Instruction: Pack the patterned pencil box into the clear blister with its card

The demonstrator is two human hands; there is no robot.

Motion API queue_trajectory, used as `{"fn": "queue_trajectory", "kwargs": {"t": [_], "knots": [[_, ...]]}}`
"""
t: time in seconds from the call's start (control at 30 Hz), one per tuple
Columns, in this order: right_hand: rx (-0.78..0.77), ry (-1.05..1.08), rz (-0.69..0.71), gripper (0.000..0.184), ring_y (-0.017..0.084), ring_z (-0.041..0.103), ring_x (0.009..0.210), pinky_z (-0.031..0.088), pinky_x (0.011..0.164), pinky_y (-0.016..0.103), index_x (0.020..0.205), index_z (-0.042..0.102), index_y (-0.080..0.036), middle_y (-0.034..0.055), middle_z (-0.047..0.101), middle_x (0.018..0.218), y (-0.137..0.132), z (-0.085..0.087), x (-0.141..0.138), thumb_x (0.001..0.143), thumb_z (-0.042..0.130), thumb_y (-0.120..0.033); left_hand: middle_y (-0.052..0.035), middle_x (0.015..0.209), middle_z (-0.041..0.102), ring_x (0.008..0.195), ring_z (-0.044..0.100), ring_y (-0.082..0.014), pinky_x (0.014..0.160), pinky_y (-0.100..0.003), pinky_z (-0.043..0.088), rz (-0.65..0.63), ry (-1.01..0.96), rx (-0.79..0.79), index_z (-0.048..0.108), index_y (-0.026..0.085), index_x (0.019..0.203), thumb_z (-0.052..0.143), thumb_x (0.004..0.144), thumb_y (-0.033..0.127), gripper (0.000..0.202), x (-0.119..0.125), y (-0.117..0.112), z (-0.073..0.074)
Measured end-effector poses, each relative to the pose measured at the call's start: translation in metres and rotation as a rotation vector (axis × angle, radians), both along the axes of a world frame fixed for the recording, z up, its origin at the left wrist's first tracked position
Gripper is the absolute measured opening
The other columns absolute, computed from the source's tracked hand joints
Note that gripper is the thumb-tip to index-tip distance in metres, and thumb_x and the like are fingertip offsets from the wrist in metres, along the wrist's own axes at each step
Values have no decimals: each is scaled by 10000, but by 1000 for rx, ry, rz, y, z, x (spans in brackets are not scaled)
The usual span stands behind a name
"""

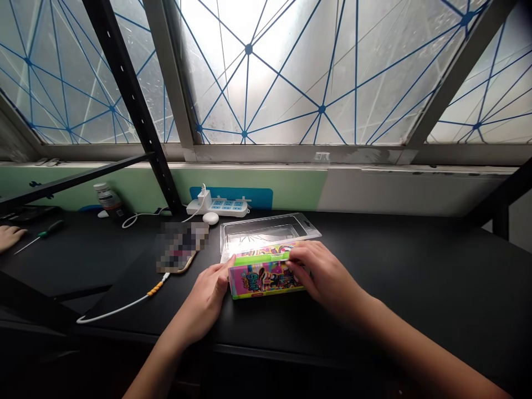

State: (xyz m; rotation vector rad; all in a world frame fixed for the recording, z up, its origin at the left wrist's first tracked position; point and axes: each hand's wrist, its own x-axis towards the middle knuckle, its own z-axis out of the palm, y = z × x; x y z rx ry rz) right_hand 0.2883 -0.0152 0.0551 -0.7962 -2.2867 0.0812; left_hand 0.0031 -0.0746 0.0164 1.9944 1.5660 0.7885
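A pink pencil box (266,279) with bright printed pictures and a lime-green band along its upper edge lies on the black desk. My left hand (210,293) holds its left end, with the thumb and fingers against the side. At the right end my right hand (322,271) grips it, fingers curled over the top edge beside the pale green clasp (279,257). The lid looks closed. Right behind the box lies a clear plastic packaging tray (266,228), its near part hidden by the box.
Left of the box lies a phone (183,249), its screen blurred, with a white cable (120,311). A power strip (226,207) and a round white object (210,218) stand behind. Further left are a bottle (110,200), a screwdriver (41,235), another person's hand (10,236) and a black metal post (133,94).
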Motion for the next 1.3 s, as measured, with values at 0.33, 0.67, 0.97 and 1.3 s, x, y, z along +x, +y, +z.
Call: {"fn": "queue_trajectory", "kwargs": {"t": [0.33,0.67,0.97,1.3], "knots": [[-864,-40,247,522,411,504,1376,431,1097,599,1162,793,-337,106,557,1496,16,-9,108,879,589,-725,-141,1605,419,1478,353,-374,1219,-571,283,-39,65,-177,286,241,1630,228,911,861,951,-7,5,1],[-836,-157,-27,1232,389,38,1585,200,1246,574,1620,208,-440,7,-27,1750,7,-32,103,617,909,-582,-111,1607,426,1487,344,-353,1214,-537,310,-26,178,-137,219,277,1645,450,996,639,778,-2,3,-6],[-806,-58,12,749,331,228,1562,192,1276,507,1575,384,-394,6,302,1697,18,-30,115,905,677,-557,-99,1610,423,1494,354,-328,1248,-517,238,41,-26,-136,275,249,1637,196,1021,700,768,-6,0,-10],[-635,17,-98,801,361,396,1471,345,1215,569,1548,329,-298,134,399,1592,12,-44,92,878,721,-494,-122,1649,381,1512,356,-356,1234,-503,294,-24,-34,8,270,254,1638,306,939,812,895,-9,1,-15]]}}
